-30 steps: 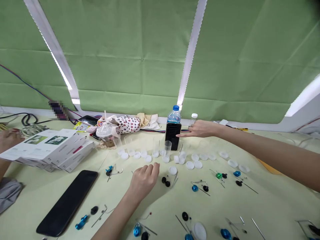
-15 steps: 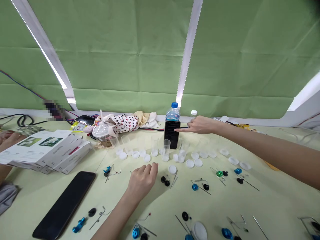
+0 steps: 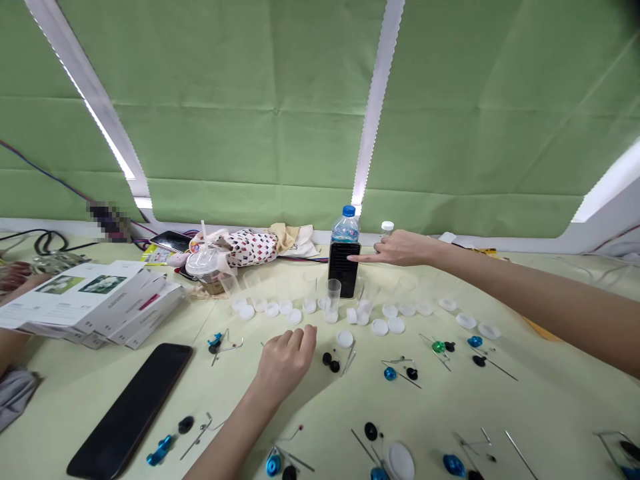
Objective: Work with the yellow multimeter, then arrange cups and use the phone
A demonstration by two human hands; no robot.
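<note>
— Reaching toward the middle of the frame, the right hand (image 3: pixel 400 249) had its forefinger stretched out and the other fingers loosely curled; the fingertip touched the top edge of the black box (image 3: pixel 344 269). It gripped nothing.

— How did that box look?

— Dark, upright and rectangular, with a finely ribbed front face. It stood on the table (image 3: pixel 550 400) at centre frame, just behind a row of white caps (image 3: pixel 380 327). A bottle (image 3: pixel 345 226) with a blue cap rose right behind it, and a small white-capped vial (image 3: pixel 387 228) stood just right of that, behind the hand.

— And the left hand?

— The left hand (image 3: pixel 285 360) rested palm down at lower centre, fingers bent under in a loose fist. Whether it held anything, I could not tell. Two black beads (image 3: pixel 331 363) lay just right of it, and one white cap (image 3: pixel 345 339) sat near its fingertips.

— What else lay about?

— A clear cup (image 3: pixel 333 295) stood in front of the box among the caps. Blue, green and black beads with thin wire pins were scattered across the lower right. A black phone (image 3: pixel 133 407) lay at lower left, a stack of white booklets (image 3: pixel 95 300) at the left edge, and a lidded drink cup (image 3: pixel 204 263) with a patterned pouch (image 3: pixel 253 247) beside it left of centre. Green blinds (image 3: pixel 250 133) filled the upper half.
</note>
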